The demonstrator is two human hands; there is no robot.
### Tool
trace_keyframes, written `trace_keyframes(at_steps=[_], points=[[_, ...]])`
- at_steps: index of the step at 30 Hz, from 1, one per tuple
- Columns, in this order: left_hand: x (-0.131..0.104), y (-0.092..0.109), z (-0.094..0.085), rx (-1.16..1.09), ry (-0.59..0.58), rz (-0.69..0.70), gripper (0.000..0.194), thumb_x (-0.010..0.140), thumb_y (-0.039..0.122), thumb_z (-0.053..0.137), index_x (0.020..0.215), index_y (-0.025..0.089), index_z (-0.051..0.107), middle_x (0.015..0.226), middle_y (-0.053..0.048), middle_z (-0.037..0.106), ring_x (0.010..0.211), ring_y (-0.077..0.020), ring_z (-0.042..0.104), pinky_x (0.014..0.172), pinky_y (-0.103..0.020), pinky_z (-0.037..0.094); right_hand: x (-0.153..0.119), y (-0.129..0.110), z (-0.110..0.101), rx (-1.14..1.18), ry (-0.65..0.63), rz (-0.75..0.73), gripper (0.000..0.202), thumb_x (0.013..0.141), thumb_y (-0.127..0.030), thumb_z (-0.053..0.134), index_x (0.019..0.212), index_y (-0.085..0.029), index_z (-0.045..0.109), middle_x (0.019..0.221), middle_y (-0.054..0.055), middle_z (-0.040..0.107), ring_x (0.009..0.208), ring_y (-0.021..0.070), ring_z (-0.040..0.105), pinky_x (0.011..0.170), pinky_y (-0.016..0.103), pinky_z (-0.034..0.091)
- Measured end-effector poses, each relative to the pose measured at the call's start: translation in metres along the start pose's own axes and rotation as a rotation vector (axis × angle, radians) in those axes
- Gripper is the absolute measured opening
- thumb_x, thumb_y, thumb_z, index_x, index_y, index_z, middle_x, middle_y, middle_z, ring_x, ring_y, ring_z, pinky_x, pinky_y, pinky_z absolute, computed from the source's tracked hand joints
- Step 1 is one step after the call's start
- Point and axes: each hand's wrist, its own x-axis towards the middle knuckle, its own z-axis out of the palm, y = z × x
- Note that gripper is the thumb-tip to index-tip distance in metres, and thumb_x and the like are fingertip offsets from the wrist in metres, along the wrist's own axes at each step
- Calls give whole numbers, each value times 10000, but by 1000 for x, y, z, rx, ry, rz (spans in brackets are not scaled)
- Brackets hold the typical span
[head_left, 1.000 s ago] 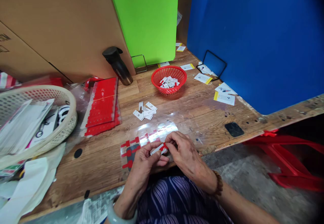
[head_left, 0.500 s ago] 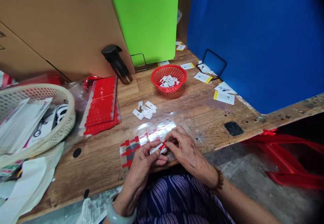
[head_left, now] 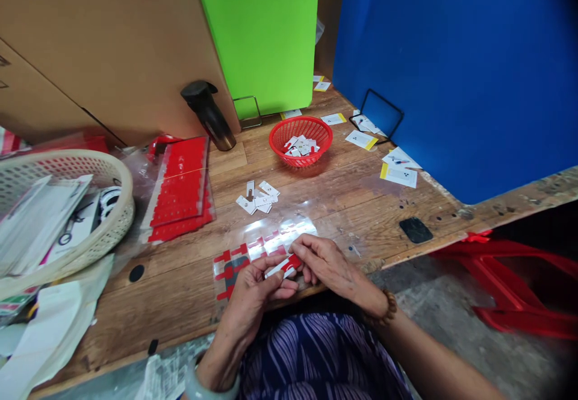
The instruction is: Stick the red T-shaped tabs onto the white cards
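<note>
Pinched in my left hand [head_left: 253, 291] is a small white card [head_left: 275, 270], held tilted above the table's front edge. My right hand [head_left: 329, 264] is closed at the card's right end, its thumb and fingers gripping a red sticker [head_left: 294, 261] that lies against the card. Parts of both are hidden under the fingers. Beneath and beyond my hands lies a clear sheet [head_left: 222, 256] bearing rows of red stickers. Farther back is a loose pile of small white cards [head_left: 258, 199]. Behind that, a red plastic basket [head_left: 276, 146] holds more such cards.
At left stands a cream basket [head_left: 121, 207] of printed cards. Red sheets [head_left: 180, 177] lie beside it, near a dark flask [head_left: 212, 117]. Green [head_left: 262, 32] and blue boards [head_left: 451, 75] stand behind, with yellow-edged cards [head_left: 399, 175] at the right. A red stool [head_left: 510, 279] is below.
My right fingers have shifted slightly at the card's right end, and more of the red sticker shows over it. My left hand keeps its hold on the card.
</note>
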Motion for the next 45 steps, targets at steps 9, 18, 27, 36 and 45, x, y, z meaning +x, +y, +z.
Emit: trace_keyframes(at_steps=[9,18,27,36,45], points=[[-3,4,1,-20,19,-4,424,621,150,777,1004,67,616,690,-103,731,568,-145,689,581,-184,540,9,-1,-1,139,-72,48,357,919,-428,382,701,-175,508,471,-57,486,390,62,441,413,167,343],[0,1,0,39,44,76,432,638,289,796,989,97,635,718,-91,731,569,-134,682,578,-187,539,10,-5,0,227,-100,80,282,827,-437,544,719,-178,519,477,-72,487,388,55,421,397,170,318],[8,-5,3,92,112,177,419,625,378,781,897,107,612,531,-46,685,496,-143,662,544,-196,507,9,-3,2,325,-150,115,233,745,-368,636,804,-169,529,559,-71,531,450,65,499,470,189,411],[18,-11,-4,123,-8,243,451,656,457,732,931,128,590,582,-46,680,513,-166,663,534,-238,510,19,1,-12,216,-325,181,246,702,-330,707,788,-176,536,538,-84,500,428,51,440,431,171,324],[40,-27,-14,-69,129,325,561,573,461,789,976,154,548,827,-56,661,675,-164,681,659,-269,530,88,-32,-52,356,301,-77,336,723,-432,650,926,-197,522,777,3,602,574,98,550,550,232,461]])
